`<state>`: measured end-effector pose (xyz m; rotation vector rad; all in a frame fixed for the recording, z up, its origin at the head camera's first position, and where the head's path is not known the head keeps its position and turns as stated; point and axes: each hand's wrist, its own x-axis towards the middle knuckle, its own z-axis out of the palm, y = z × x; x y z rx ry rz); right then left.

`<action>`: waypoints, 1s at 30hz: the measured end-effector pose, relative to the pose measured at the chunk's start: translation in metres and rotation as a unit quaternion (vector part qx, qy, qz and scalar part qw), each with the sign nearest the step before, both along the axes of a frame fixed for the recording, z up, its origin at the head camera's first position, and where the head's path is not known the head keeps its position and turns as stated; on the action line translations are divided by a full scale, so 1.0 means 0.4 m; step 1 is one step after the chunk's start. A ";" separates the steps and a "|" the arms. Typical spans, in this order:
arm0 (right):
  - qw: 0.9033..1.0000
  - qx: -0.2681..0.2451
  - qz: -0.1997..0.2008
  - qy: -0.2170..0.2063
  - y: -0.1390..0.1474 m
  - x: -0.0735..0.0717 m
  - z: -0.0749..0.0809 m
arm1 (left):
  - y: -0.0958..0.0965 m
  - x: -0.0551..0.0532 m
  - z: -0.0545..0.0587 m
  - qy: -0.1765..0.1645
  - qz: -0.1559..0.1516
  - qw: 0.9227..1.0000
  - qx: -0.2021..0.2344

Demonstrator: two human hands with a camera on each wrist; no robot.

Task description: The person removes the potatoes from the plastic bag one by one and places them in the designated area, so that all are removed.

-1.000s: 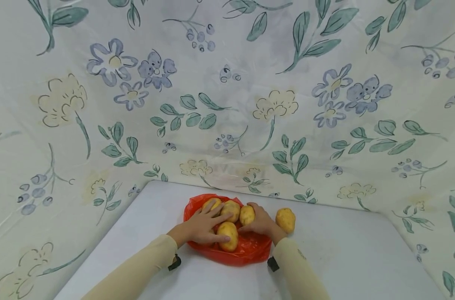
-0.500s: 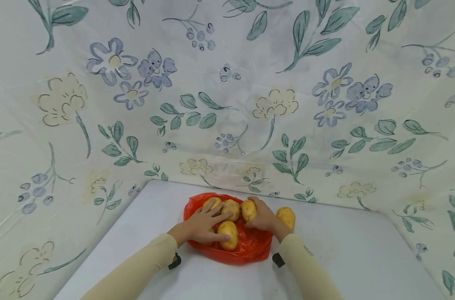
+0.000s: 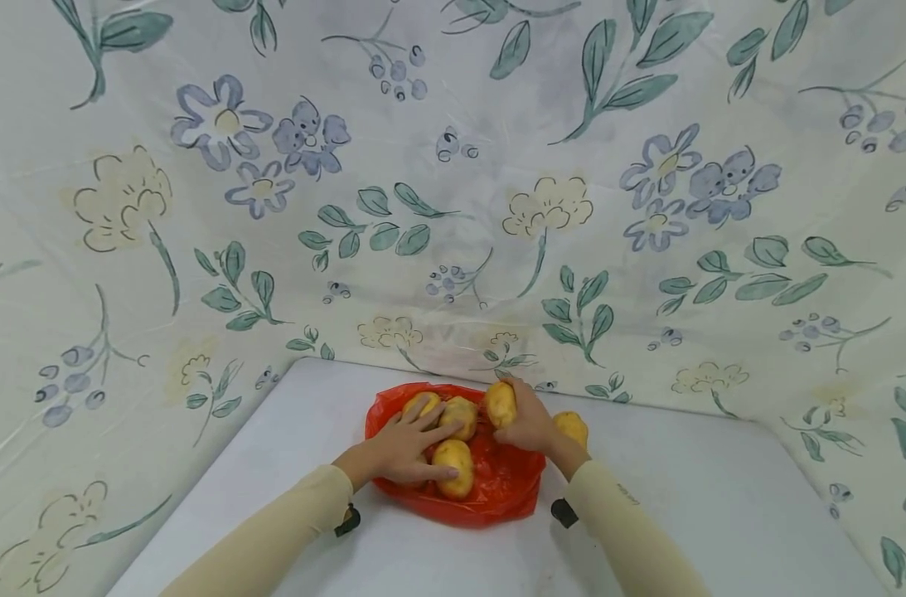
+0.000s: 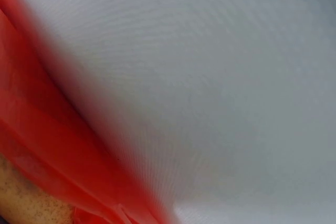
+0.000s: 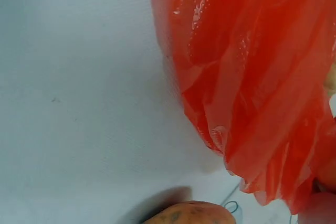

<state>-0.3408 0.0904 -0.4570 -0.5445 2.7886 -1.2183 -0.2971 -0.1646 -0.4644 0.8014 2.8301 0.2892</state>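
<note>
A red plastic bag lies spread on the white table with several potatoes on it. My left hand rests over them with fingers spread, its thumb across the front potato and its fingertips at a middle potato. Another potato shows behind those fingers. At the bag's back right edge my right hand grips a potato between thumb and fingers. In the right wrist view the bag fills the right side, and the hand is mostly out of frame.
A lone potato lies on the table just right of the bag, partly behind my right wrist. A flowered cloth rises behind the table and along both sides.
My right hand has closed round its potato and moved it up and slightly right, away from the middle potato. My left hand has stayed in place.
</note>
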 end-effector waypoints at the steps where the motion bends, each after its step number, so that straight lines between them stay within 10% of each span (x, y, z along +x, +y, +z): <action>1: 1.000 -0.003 0.001 0.005 0.001 0.002 0.002 | 0.000 0.002 0.001 -0.002 -0.001 1.000 0.002; 9: 0.999 -0.006 -0.001 0.052 0.020 0.001 -0.003 | 0.005 0.006 -0.001 0.001 0.001 1.000 0.003; 30: 0.999 -0.039 -0.015 0.008 0.030 0.011 0.019 | -0.001 -0.004 -0.001 0.001 0.008 1.000 0.000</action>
